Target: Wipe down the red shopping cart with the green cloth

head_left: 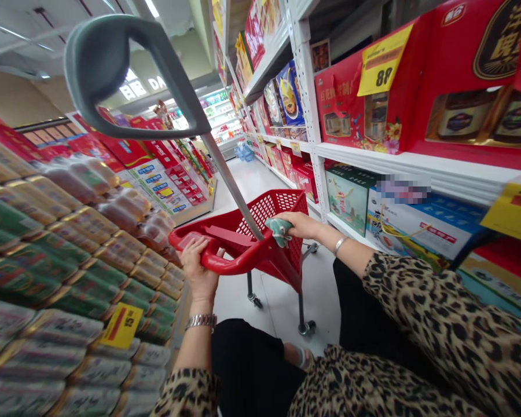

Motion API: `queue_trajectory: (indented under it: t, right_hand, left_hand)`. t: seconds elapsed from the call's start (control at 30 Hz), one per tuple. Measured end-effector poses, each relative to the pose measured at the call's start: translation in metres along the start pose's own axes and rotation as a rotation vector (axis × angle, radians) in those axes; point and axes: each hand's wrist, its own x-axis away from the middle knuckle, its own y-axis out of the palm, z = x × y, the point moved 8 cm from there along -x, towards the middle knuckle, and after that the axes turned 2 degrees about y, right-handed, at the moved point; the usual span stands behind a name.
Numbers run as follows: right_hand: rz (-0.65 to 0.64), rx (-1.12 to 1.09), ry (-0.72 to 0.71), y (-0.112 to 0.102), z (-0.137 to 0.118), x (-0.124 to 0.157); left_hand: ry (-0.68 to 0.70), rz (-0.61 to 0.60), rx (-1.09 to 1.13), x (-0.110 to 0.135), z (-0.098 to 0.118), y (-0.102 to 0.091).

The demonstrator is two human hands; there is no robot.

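A red plastic shopping cart (238, 263) on small wheels stands right in front of me in the aisle. My left hand (196, 260) is closed around the left side of its red rim. In my right hand (298, 225) is a bunched green cloth (279, 230), pressed to the rim at the right rear corner. From the cart a grey metal pole rises, leaning to the left, and ends in a large grey loop handle (156, 75) close to the camera. The inside of the basket is mostly out of sight.
On the left are stacked packs of cans (69, 272) with a yellow price tag (121, 325). White shelves (315, 133) with red gift boxes (351, 110) run along the right, near my right arm. Farther ahead, the white floor (238, 176) leads between displays.
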Motion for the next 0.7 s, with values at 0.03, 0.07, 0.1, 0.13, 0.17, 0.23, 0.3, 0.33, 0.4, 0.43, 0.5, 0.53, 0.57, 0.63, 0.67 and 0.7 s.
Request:
queue_trajectory:
  t: [0.03,0.07,0.1,0.13,0.17,0.23,0.3,0.33,0.4,0.43,0.5,0.53,0.57,0.63,0.67,0.7]
  right_hand:
    - [-0.014,0.020,0.023,0.000,0.002,-0.003]
    - [-0.029,0.042,0.044,0.001,0.003,-0.006]
    - [-0.045,0.062,0.061,0.002,0.003,-0.009]
    - [-0.059,0.080,0.076,0.003,0.002,-0.012]
    - [-0.071,0.093,0.087,0.004,0.001,-0.015]
    - [-0.084,0.107,0.099,0.006,-0.004,-0.020]
    - [-0.081,0.120,0.106,0.007,-0.009,-0.023]
    - [-0.076,0.130,0.109,0.008,-0.012,-0.025]
    - [-0.059,0.150,0.111,0.010,-0.016,-0.027]
    - [-0.050,0.160,0.110,0.011,-0.018,-0.027]
    - [-0.034,0.174,0.105,0.014,-0.021,-0.028]
    - [-0.027,0.179,0.101,0.016,-0.023,-0.028]
    - [-0.021,0.183,0.097,0.018,-0.024,-0.027]
    - [-0.007,0.186,0.088,0.022,-0.027,-0.026]
    - [-0.002,0.186,0.082,0.024,-0.028,-0.025]
    - [0.004,0.186,0.077,0.026,-0.029,-0.024]
  left_hand:
    - [-0.020,-0.012,-0.002,-0.001,-0.004,0.001]
    - [-0.040,-0.025,-0.002,-0.001,-0.008,0.003]
    - [-0.056,-0.041,0.000,-0.002,-0.012,0.004]
    - [-0.071,-0.059,0.002,-0.003,-0.017,0.006]
    - [-0.087,-0.078,0.002,-0.005,-0.022,0.008]
    - [-0.130,-0.124,-0.011,-0.008,-0.032,0.010]
    - [-0.180,-0.184,-0.040,-0.010,-0.042,0.012]
    - [-0.204,-0.216,-0.060,-0.010,-0.047,0.013]
    - [-0.253,-0.266,-0.107,-0.008,-0.055,0.013]
    - [-0.284,-0.270,-0.130,-0.005,-0.060,0.011]
    - [-0.370,-0.214,-0.155,0.003,-0.069,0.003]
    - [-0.423,-0.154,-0.146,0.008,-0.073,-0.003]
    - [-0.480,-0.083,-0.123,0.013,-0.077,-0.009]
    - [-0.576,0.043,-0.059,0.021,-0.079,-0.018]
    - [-0.600,0.080,-0.038,0.022,-0.076,-0.020]
    - [-0.596,0.093,-0.031,0.020,-0.070,-0.021]
